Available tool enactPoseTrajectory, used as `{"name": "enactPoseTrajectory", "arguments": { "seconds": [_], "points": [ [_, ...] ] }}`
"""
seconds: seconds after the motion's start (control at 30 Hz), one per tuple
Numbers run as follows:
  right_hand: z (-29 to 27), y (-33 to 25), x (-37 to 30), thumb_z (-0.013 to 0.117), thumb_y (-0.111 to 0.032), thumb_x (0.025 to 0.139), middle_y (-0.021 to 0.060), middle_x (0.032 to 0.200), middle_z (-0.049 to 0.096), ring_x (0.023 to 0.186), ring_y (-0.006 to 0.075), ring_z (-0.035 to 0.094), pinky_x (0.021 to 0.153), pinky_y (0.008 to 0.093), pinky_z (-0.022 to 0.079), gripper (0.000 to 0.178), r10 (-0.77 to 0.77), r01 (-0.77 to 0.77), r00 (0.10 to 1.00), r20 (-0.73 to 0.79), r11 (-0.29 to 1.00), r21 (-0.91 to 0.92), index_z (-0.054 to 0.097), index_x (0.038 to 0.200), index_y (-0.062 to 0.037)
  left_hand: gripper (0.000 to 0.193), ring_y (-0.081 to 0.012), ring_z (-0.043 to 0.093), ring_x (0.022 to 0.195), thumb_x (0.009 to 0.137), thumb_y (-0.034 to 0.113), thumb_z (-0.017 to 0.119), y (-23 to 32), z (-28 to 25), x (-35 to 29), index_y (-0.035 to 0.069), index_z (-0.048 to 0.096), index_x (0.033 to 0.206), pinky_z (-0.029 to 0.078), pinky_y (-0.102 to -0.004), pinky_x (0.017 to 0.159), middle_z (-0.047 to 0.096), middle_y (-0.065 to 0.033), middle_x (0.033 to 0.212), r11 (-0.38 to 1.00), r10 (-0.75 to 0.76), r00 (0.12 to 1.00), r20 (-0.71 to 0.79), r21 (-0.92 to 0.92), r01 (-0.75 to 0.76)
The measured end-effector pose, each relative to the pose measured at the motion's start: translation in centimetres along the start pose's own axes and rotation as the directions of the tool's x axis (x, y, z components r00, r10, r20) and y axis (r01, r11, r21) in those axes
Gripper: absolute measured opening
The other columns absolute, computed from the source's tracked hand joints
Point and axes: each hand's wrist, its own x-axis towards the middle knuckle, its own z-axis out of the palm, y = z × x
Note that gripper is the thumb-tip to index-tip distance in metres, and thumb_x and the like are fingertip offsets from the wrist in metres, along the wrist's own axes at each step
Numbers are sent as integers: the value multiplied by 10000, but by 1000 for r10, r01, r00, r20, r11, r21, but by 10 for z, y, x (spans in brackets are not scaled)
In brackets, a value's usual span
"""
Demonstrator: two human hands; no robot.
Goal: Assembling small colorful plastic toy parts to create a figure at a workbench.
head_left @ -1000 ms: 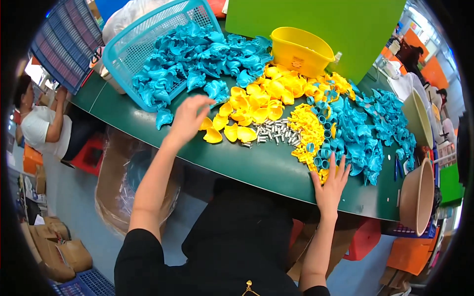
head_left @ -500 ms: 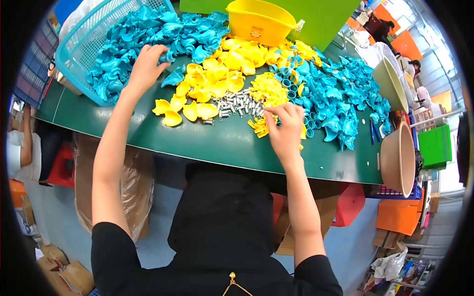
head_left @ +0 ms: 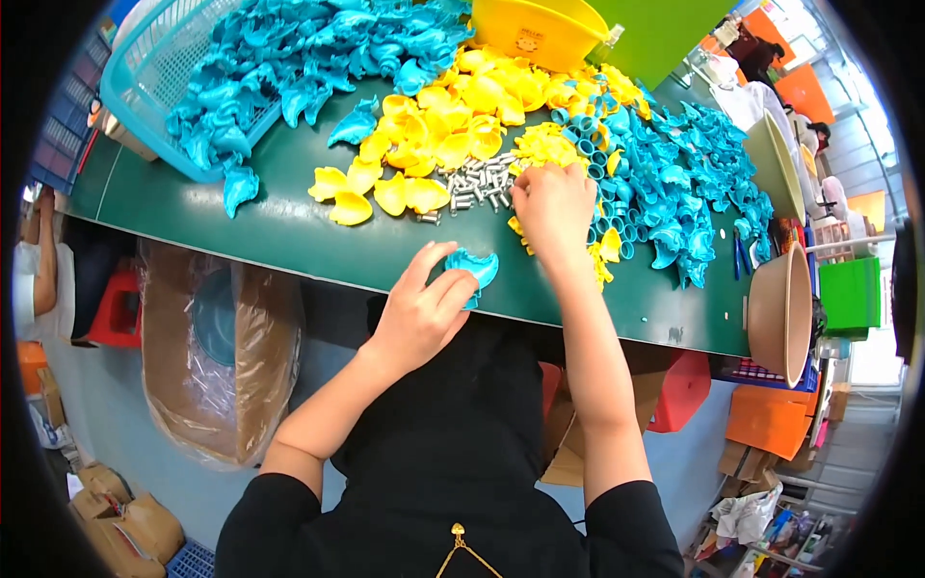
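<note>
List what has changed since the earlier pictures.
The left hand took a blue piece from beside the blue pile and brought it toward the body, to the table's near edge. The right hand shifted left and farther in, to the small yellow pieces. The basket and yellow tub stayed put.

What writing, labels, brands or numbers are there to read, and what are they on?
Yellow tub: a small printed picture with lettering on its wall; I won't copy the words.
Cardboard boxes at lower left: any markings are too small or blurred to read.
</note>
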Motion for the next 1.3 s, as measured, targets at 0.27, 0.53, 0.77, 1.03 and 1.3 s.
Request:
{"name": "enactPoseTrajectory", "arguments": {
  "seconds": [0.27,0.53,0.77,1.03,1.3],
  "points": [
    [-52,28,-73,762,-30,842,78,857,747,728,115,683,636,229,508,107,92,-433,900,425,294,852,697,920,3,321,-339,567,1196,668,29,765,-14,-15,-3,51,648,966,477,-492,1037,671,-43,1072,957,168,968,188,-265,-115],
    [-42,9,-103,729,33,873,82,967,725,881,118,682,807,246,548,204,-45,-593,805,591,-72,802,699,1074,56,115,-311,613,1116,748,77,689,-8,-30,4,43,606,820,503,-510,1011,656,-88,1070,960,235,928,290,79,-268],
    [-40,6,-108,702,40,888,107,1005,704,936,118,675,832,259,574,106,-129,-533,840,528,-7,846,713,992,61,108,-299,627,1111,766,107,685,-16,-9,-8,72,590,803,520,-473,1003,666,-100,991,947,304,942,141,61,-315],
    [-46,9,-70,762,15,847,93,858,733,784,114,698,721,236,573,135,-149,-700,651,744,261,665,716,958,75,180,-319,656,1076,711,97,762,-42,2,-13,30,623,804,600,-415,872,703,-102,1089,921,384,923,42,-83,-379],
    [-48,4,-76,795,-90,793,101,904,690,826,237,659,752,355,512,123,-235,-89,929,286,609,788,763,896,-31,233,-335,654,1091,691,78,804,-45,0,-17,21,633,839,587,-399,859,706,-109,1071,924,376,925,48,-91,-371]
  ]
}}
